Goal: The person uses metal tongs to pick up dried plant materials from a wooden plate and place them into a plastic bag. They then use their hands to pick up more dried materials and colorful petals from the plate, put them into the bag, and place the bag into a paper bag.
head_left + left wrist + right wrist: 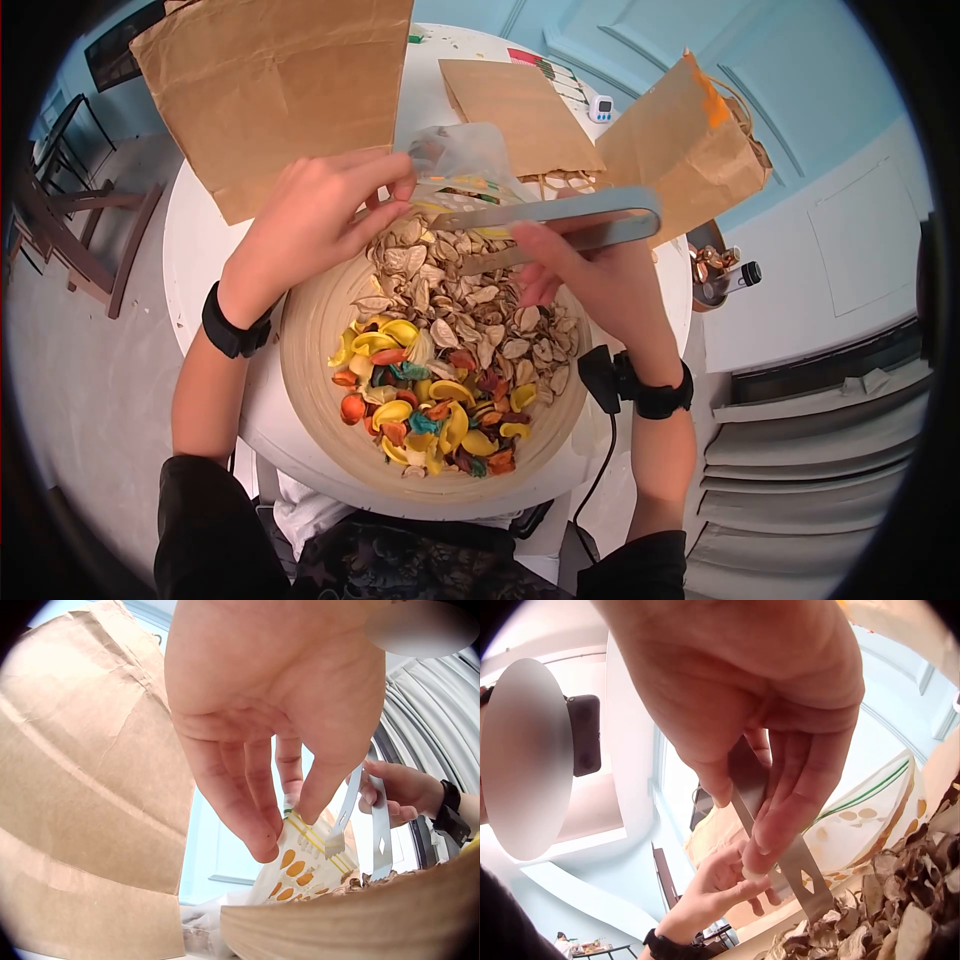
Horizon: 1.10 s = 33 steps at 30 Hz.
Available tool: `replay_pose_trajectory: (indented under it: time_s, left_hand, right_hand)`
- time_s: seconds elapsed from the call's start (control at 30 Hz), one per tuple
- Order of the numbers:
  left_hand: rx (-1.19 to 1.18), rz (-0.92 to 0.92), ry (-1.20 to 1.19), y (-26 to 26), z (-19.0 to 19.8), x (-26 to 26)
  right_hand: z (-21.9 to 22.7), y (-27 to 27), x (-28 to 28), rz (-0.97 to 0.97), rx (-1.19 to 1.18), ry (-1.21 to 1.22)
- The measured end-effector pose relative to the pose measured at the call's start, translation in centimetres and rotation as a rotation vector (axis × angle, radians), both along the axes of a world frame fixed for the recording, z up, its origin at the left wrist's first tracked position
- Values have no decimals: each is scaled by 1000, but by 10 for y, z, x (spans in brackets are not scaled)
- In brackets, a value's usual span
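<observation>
At upper centre, the left hand [315,210] pinches the bag [297,868], beside leftward-pointing tongs [560,210] the right hand [605,285] grips.

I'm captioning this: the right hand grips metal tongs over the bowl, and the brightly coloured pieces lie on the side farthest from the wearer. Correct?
No: the head view shows the brightly coloured pieces on the near side, brown ones beyond. The right hand does grip metal tongs over the bowl.

Small device [600,109]: white, blue-buttoned, on the worktop [212,260]
Chair [124,250]: brown, on grey floor [85,370]
Wall [800,90]: light blue, panelled
</observation>
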<state>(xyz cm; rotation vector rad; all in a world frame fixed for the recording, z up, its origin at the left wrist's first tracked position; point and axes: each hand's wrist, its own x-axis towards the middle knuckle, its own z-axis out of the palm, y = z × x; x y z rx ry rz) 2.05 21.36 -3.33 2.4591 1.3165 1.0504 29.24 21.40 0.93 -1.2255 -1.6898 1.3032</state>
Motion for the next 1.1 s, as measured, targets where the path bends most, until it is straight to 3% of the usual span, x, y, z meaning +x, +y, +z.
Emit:
replay_pose_trajectory:
  time_s: [0.27,0.4,0.6,0.7,0.9,1.0,1.1]
  left_hand:
    - [17,18,-21,0,-3,1]
    - [46,88,-80,0,-4,3]
    - [44,149,-86,1,-1,5]
    - [69,166,-164,2,-4,7]
    - [-7,196,-171,2,-3,6]
    - [-12,192,-182,2,-4,6]
    - [26,176,-189,2,-4,8]
  right_hand:
    - [10,-6,31,-48,122,9]
    - [10,-2,54,-97,143,-203]
    - [0,1,44,-51,58,-181]
    - [-7,5,38,47,108,-4]
    - [4,8,39,-6,135,108]
    - [1,10,42,66,118,119]
    - [-7,8,33,96,132,-38]
